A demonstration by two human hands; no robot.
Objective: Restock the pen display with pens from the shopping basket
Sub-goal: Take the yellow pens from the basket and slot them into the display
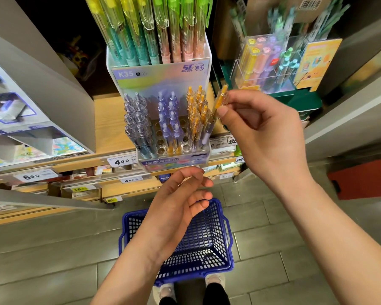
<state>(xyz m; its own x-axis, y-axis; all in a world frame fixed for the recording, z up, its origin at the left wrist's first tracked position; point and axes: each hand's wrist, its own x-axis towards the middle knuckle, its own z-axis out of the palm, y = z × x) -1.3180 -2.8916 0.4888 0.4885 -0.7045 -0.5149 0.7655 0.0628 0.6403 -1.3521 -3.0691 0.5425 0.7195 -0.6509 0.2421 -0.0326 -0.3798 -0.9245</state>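
The pen display stands on a wooden shelf, holding rows of grey, purple and orange pens, with several round holes bare in the middle. My right hand pinches an orange pen by its upper part, just right of the orange row; the pen's lower end reaches the display's right edge. My left hand hovers below the display, fingers loosely curled and holding nothing. The blue shopping basket sits on the floor under my left arm; its visible part shows no pens.
A taller rack of green and yellow pens rises behind the display. A clear box of pastel pens stands to the right. Price tags line the shelf edges. Grey shelf panels flank both sides. My shoes are by the basket.
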